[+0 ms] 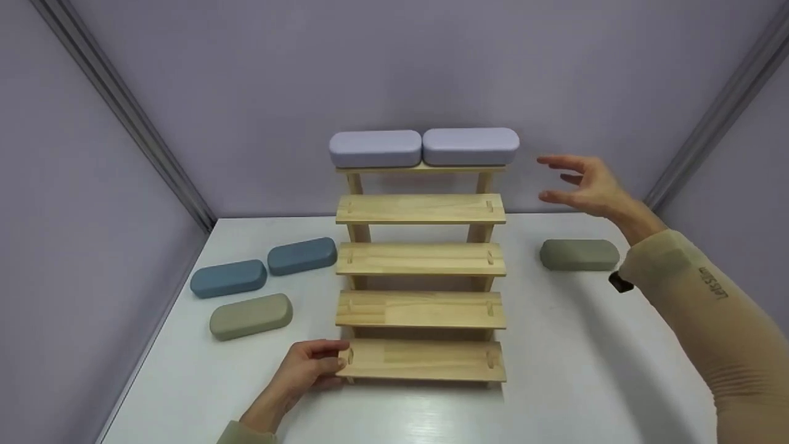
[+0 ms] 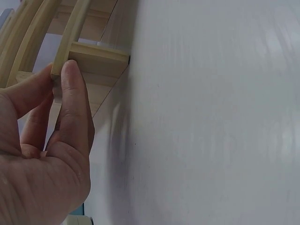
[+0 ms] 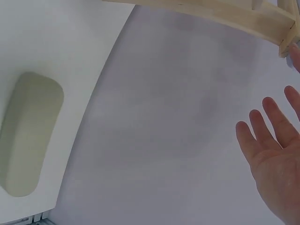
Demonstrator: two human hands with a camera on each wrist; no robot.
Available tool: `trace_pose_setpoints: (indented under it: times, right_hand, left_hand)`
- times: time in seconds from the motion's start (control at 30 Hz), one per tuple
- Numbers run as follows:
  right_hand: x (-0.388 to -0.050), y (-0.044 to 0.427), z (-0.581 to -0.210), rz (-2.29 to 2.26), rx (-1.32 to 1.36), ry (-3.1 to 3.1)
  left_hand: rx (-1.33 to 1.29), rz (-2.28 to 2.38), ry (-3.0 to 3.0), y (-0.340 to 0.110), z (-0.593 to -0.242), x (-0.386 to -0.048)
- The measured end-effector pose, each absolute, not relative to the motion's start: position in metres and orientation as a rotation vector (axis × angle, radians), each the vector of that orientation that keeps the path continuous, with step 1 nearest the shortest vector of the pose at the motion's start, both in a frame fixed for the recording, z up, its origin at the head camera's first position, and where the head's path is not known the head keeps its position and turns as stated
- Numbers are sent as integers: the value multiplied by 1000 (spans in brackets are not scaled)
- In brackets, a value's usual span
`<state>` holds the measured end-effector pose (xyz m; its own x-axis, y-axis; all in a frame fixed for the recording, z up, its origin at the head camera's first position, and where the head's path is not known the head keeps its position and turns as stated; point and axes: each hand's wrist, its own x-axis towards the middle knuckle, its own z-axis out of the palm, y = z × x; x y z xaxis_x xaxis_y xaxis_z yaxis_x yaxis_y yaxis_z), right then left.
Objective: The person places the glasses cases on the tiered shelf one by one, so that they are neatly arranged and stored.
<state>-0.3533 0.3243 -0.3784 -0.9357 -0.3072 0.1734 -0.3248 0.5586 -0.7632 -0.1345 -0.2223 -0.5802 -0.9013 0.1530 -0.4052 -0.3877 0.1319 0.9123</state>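
Left fingers (image 2: 72,89) pinch rack (image 1: 425,361) | right fingers (image 1: 564,161) parted, empty | lilac cases (image 1: 376,148) (two) atop | green case (image 1: 579,255) nearby

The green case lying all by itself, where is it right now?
In the head view, that green case lies on the white table, to the right of the wooden rack and just below the right hand.

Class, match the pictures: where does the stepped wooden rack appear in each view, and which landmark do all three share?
Head: the wooden rack stands at the centre.
Left wrist: upper left corner, its edge held by the left hand.
Right wrist: along the top edge, towards the right.
Shared landmark: the white tabletop.
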Motion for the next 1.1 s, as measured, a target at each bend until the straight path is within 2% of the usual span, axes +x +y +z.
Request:
trace_pose_setpoints:
  times: [0.33,0.73,1.1]
  right_hand:
    - [-336,373,-424,1284,465,-2887]
    - [-320,420,-471,994,337,-3059]
    - [-315,441,-508,979,251,-3118]
  left_hand:
    - [-206,1830,1996,-222,-578,-131]
    - [-205,1843,1992,-223,-578,-130]
    - [-219,1830,2007,-223,-578,-129]
